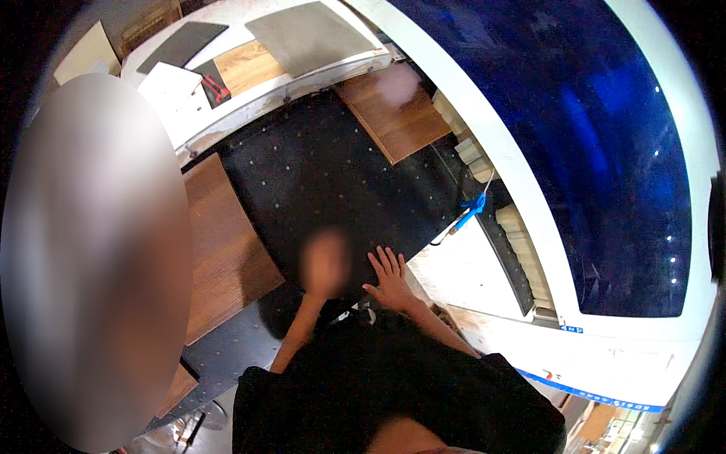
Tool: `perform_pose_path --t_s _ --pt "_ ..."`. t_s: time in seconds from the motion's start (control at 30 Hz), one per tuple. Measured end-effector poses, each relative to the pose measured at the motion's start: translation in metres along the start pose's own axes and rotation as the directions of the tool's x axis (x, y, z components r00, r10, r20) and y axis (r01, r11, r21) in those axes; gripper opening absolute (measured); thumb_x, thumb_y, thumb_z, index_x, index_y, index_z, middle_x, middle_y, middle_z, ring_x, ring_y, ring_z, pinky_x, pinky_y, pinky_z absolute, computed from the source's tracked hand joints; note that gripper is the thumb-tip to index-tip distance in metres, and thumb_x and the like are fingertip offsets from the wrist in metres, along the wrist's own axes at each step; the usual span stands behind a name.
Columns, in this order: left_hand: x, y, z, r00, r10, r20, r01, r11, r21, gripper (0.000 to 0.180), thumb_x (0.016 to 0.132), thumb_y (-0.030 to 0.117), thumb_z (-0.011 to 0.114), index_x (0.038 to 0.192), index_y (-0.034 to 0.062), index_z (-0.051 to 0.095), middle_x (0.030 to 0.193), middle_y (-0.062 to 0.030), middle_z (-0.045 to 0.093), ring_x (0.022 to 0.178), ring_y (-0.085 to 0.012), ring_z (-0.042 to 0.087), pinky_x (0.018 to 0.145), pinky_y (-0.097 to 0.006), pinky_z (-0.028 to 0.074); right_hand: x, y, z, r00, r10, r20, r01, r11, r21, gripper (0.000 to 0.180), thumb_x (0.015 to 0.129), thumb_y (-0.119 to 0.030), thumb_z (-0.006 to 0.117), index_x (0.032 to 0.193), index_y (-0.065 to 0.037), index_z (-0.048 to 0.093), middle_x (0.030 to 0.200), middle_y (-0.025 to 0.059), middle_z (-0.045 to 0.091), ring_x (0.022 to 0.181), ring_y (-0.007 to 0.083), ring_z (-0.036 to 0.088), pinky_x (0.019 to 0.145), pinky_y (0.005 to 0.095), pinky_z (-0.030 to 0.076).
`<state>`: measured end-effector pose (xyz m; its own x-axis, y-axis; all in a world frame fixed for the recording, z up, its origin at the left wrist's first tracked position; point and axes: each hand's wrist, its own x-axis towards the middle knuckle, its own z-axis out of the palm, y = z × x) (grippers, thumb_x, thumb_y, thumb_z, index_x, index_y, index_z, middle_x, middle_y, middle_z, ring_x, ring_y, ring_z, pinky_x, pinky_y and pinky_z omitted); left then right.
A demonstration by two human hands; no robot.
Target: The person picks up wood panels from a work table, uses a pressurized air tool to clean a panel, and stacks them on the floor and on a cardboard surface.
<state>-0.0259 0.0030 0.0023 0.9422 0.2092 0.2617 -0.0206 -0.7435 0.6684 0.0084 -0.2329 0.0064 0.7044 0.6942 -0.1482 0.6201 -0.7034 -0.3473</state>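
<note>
My right hand (390,280) lies at the near edge of a black dotted table (302,170), fingers spread and nothing in them. Beside it on the left is my left hand (325,265), over the same near edge. A blur covers its fingers, so their pose is hidden. Left of that hand a brown wood-grain board (223,250) lies on the table. Another wood-grain board (397,113) sits at the far right end of the black surface, with a pale glare on it.
A blue air gun (472,209) hangs by the table's right edge. Beyond it stands a large white machine (522,174) with a dark blue window (605,151). On the far white ledge (261,106) rest a grey panel (308,38) and a red-handled tool (215,88). A large blur hides the left side.
</note>
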Motion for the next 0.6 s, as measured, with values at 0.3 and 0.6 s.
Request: perform_pose_path --t_s 0.3,0.6 --pt "0.014 0.003 0.022 0.978 0.123 -0.171 -0.104 0.988 0.116 0.016 0.094 0.011 0.07 0.109 0.0083 0.074 0.122 -0.0077 0.072 0.121 -0.0336 0.063 0.108 -0.049 0.046 -0.016 0.009 -0.009 1.0 0.021 0.009 -0.022 0.998 0.066 0.084 0.105 -0.062 0.05 0.169 -0.016 0.021 0.175 0.0162 0.012 0.162 0.0366 0.013 0.129 0.0605 0.007" --pt "0.005 -0.029 0.061 0.848 0.429 -0.311 -0.2 0.803 0.562 0.019 0.104 0.021 0.063 0.105 0.0074 0.076 0.101 -0.0136 0.074 0.092 -0.0337 0.069 0.078 -0.05 0.057 -0.216 0.16 0.025 0.83 0.557 0.027 -0.517 0.749 0.415 0.054 0.104 -0.044 0.055 0.143 -0.007 0.055 0.145 0.0195 0.056 0.13 0.0379 0.053 0.111 0.0534 0.042"
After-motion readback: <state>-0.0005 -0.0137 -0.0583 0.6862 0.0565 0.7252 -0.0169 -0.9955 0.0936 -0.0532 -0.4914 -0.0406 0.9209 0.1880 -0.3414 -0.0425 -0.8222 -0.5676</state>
